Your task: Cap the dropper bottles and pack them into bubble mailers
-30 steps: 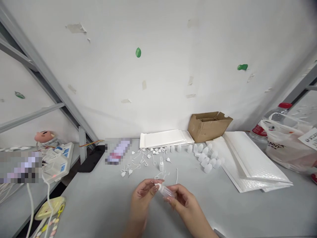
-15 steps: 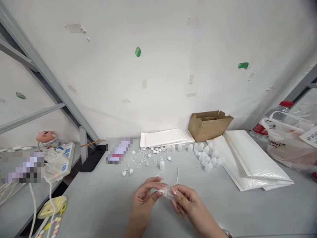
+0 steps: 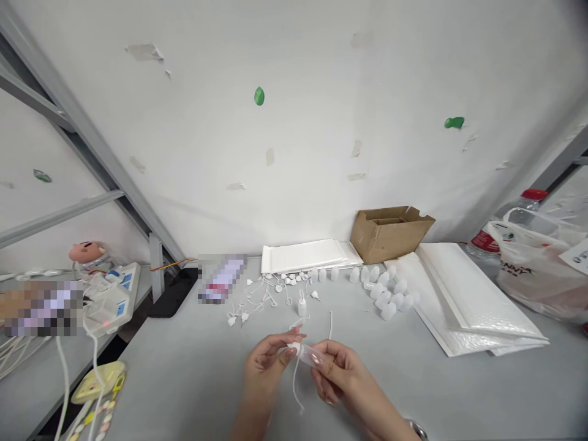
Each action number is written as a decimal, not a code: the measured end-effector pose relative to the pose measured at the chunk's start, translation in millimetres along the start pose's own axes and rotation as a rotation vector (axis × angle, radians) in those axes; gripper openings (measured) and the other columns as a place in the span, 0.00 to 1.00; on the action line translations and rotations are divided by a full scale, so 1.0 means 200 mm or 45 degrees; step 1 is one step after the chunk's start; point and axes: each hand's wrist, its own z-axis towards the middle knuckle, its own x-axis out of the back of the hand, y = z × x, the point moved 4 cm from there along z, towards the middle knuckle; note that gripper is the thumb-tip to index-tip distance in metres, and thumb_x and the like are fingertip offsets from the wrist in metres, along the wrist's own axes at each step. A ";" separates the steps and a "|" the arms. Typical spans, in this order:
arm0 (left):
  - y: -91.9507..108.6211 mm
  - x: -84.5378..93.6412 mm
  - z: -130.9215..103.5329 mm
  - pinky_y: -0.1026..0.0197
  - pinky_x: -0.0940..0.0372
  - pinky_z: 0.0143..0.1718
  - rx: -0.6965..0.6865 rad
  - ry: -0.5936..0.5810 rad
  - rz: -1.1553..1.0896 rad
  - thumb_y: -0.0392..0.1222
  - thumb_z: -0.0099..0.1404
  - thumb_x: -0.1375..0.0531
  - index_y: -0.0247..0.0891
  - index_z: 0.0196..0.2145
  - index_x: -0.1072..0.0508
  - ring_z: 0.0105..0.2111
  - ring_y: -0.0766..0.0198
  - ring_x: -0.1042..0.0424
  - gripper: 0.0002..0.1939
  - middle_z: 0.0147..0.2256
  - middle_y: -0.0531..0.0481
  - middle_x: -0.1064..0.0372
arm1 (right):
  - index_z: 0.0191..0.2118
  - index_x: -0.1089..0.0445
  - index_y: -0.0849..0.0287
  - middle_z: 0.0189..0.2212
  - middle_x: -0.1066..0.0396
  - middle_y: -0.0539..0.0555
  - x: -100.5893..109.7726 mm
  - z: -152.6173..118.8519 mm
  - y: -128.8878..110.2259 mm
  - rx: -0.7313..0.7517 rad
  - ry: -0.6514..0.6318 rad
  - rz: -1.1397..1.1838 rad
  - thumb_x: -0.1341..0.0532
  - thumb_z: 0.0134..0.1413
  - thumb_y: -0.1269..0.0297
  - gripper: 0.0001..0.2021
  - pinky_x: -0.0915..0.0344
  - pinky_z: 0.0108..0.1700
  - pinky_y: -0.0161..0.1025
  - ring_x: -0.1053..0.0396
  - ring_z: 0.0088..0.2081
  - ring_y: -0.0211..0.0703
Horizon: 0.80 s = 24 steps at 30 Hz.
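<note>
Evidently, left hand (image 3: 269, 358) pinches cap (image 3: 296, 348), right hand (image 3: 340, 367) grips bottle (image 3: 311, 355); bag (image 3: 533, 288) shows "ENN".

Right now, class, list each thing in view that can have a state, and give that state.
Left hand: pinching the white cap
Right hand: gripping the held plastic bottle
Held plastic bottle: tilted; cap tightness unclear
Small standing bottle: upright
Cardboard box: open-topped
Bubble mailers: stacked, lying flat
Red-capped drink bottle: capped
</note>
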 end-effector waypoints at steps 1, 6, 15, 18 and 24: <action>0.01 -0.01 0.00 0.56 0.34 0.45 0.003 -0.036 -0.013 0.42 0.47 0.33 0.38 0.24 0.24 0.43 0.52 0.27 0.07 0.32 0.45 0.21 | 0.25 0.36 0.63 0.11 0.42 0.42 -0.01 0.00 0.00 -0.062 -0.034 0.085 0.35 0.45 0.50 0.19 0.55 0.17 0.29 0.54 0.11 0.24; 0.01 -0.01 0.01 0.58 0.35 0.46 -0.056 -0.007 -0.025 0.42 0.47 0.33 0.38 0.24 0.23 0.39 0.55 0.25 0.06 0.28 0.47 0.21 | 0.26 0.32 0.65 0.06 0.48 0.40 -0.04 0.01 0.04 -0.240 -0.115 0.180 0.43 0.50 0.45 0.23 0.57 0.13 0.29 0.60 0.08 0.25; -0.03 0.06 0.04 0.59 0.33 0.42 -0.049 0.161 0.021 0.44 0.47 0.33 0.38 0.26 0.23 0.39 0.56 0.26 0.09 0.34 0.46 0.22 | 0.26 0.33 0.62 0.16 0.35 0.46 0.00 0.04 0.03 0.129 0.221 -0.122 0.34 0.38 0.44 0.22 0.44 0.21 0.30 0.41 0.16 0.30; 0.00 0.04 0.04 0.59 0.34 0.44 -0.120 0.095 0.038 0.43 0.46 0.33 0.38 0.25 0.23 0.42 0.55 0.28 0.07 0.35 0.46 0.23 | 0.20 0.35 0.62 0.10 0.39 0.48 -0.01 0.04 0.06 -0.045 0.123 -0.130 0.46 0.46 0.37 0.29 0.51 0.15 0.30 0.47 0.11 0.29; -0.01 0.05 0.04 0.56 0.36 0.46 -0.073 0.114 0.085 0.43 0.48 0.34 0.39 0.25 0.23 0.44 0.54 0.29 0.07 0.33 0.45 0.23 | 0.33 0.32 0.61 0.19 0.36 0.45 0.02 0.02 0.02 0.224 0.302 -0.318 0.33 0.36 0.46 0.23 0.40 0.26 0.32 0.38 0.20 0.33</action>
